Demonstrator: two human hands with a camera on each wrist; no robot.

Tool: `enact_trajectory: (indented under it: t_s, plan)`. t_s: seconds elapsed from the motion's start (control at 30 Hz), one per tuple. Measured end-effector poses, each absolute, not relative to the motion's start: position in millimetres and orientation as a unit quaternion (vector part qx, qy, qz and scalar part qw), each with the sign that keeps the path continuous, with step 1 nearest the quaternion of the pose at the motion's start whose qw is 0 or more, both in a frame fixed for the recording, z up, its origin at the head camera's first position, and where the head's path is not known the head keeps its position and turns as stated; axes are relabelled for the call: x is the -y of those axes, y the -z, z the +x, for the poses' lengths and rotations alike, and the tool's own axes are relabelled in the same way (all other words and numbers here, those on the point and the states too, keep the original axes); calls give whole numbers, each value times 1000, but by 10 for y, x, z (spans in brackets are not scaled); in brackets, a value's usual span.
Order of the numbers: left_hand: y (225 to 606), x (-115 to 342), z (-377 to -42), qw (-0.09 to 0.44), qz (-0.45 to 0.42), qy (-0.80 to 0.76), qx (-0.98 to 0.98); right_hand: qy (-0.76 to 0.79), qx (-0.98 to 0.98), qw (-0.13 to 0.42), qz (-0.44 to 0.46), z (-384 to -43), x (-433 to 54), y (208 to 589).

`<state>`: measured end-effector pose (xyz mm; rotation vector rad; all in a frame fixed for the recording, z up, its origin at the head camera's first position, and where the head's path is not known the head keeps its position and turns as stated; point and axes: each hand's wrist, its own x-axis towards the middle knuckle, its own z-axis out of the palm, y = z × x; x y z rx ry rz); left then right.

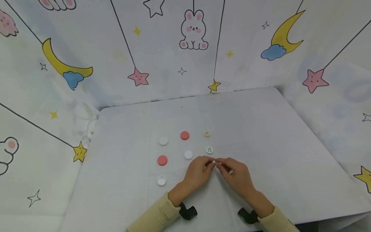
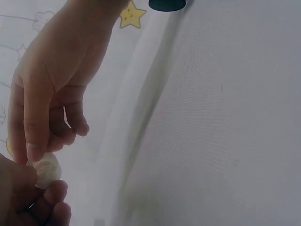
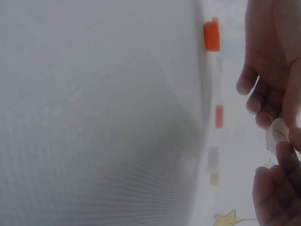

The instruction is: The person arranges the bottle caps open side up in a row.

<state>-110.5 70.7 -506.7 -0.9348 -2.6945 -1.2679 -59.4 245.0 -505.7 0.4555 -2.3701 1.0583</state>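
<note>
Nearest you are your pale yellow sleeves (image 1: 153, 214), and at each wrist a black, bent, tube-like fitting (image 1: 189, 212) sticks out over the white, smooth-topped desk (image 1: 261, 129). A little farther out, to the left of your forearm, lies the closest of the loose pieces, a flat white round disc (image 1: 161, 180).

Beyond that your left hand (image 1: 199, 170) and right hand (image 1: 238, 177) meet at their fingertips. The fingers of both hands pinch one small, whitish, rounded piece (image 2: 49, 170) between them. It sits right at the meeting point, mostly covered in the head view; the left wrist view shows a faint brownish mark on its face, too blurred to make out.

Past your left wrist, at the left, lies a flat red round disc (image 1: 162, 160). Farther out come a second white disc (image 1: 188, 155), near your left hand, and a small white round piece with a dark greenish pattern (image 1: 209, 150), just ahead of your fingertips. Farthest out are a third white disc (image 1: 163, 140), a second red disc (image 1: 184, 135) and a cream round piece with yellowish rings (image 1: 206, 133), all apart from one another. Behind the desk hangs a white cloth backdrop (image 1: 165, 48) printed with moons, stars and a rabbit.
</note>
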Motion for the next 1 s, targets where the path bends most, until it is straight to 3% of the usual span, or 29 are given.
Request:
enact_trajectory:
  t_s: [0.23,0.53,0.67,1.0]
  plan:
    - [5036,-696,-1087,-9,-275,436,857,-340,898,224,166,-576,-2449,5092]
    - [5035,-690,-1087,-33,-273,467,840,-311,906,237,163,-586,-2447,5079]
    - [5052,-677,-1088,-15,-297,447,844,-303,909,238,159,-598,-2444,5073]
    - [5142,-663,-1107,49,-347,315,882,-275,941,144,139,-607,-2446,5099]
